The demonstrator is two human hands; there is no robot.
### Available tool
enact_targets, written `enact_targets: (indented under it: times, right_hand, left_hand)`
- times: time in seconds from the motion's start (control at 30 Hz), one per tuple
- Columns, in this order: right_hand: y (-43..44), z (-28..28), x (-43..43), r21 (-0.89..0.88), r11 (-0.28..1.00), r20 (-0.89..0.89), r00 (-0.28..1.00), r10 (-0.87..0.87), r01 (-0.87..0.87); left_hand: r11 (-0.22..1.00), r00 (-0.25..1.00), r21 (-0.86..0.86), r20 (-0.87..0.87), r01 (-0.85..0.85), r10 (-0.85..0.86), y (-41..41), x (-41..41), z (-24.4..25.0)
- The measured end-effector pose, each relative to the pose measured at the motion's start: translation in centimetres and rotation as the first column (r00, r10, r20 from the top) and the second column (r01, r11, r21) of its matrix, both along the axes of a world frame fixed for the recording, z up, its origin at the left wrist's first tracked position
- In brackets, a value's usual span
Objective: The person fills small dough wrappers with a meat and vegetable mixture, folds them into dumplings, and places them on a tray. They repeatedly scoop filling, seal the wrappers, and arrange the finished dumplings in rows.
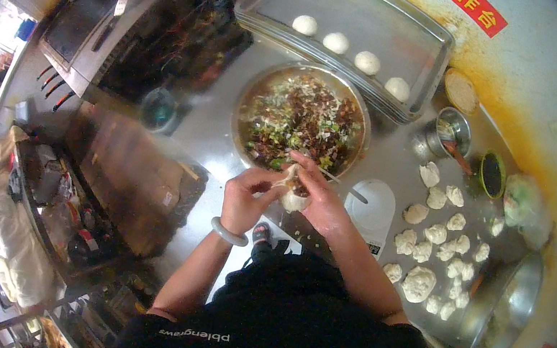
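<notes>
Between both hands, just over the near rim of a large metal bowl [238, 140] of chopped dark and green filling, is a piece of dough [293, 202] with brown filling showing in it. My left hand [250, 194], with a pale bangle at the wrist, pinches the dough's edge between thumb and fingers. My right hand [322, 203] cups the dough from the other side. A thin utensil [357, 193] reaches from behind the right hand over a white kitchen scale [372, 211]. Behind the bowl, several round buns [336, 43] sit in a row on stacked metal trays [359, 12].
Many dough pieces [435, 233] lie on the metal counter at the right, with a larger lump [419, 284] nearer. Beyond them stand a metal cup [453, 131], a green-rimmed bowl of dark contents [492, 175] and a big metal basin [505, 314]. A clear container [159, 108] stands left.
</notes>
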State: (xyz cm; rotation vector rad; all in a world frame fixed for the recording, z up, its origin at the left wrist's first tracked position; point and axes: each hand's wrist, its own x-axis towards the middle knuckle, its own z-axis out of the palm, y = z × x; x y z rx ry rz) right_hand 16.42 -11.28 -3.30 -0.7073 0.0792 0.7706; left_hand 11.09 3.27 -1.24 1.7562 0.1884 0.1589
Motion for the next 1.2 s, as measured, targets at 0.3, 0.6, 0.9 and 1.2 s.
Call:
enact_targets:
  times: [0.3,0.6,0.9,1.2]
  right_hand:
    - [-0.3,0.0,-1.0,0.02,1.0,0.04,0.999,-0.009,0.008]
    - [-1.7,-0.7,0.7,0.109,0.987,-0.076,0.991,-0.113,0.121]
    - [-2.0,2.1,0.7,-0.394,0.912,0.325,0.91,0.258,-0.118]
    - [-0.9,1.2,-1.0,-0.279,0.96,0.276,0.959,0.068,0.012]
  left_hand:
    - [0.999,0.995,-0.046,0.102,0.027,-0.022,-0.4,0.1,1.3]
    - [0.973,0.997,-0.223,0.01,-0.068,0.072,-0.9,-0.2,-0.1]
    - [0.997,0.967,-0.048,-0.249,-0.064,0.05,-0.8,-0.4,0.9]
    - [0.982,0.988,0.188,0.151,-0.003,-0.026,-1.0,-0.4,1.2]
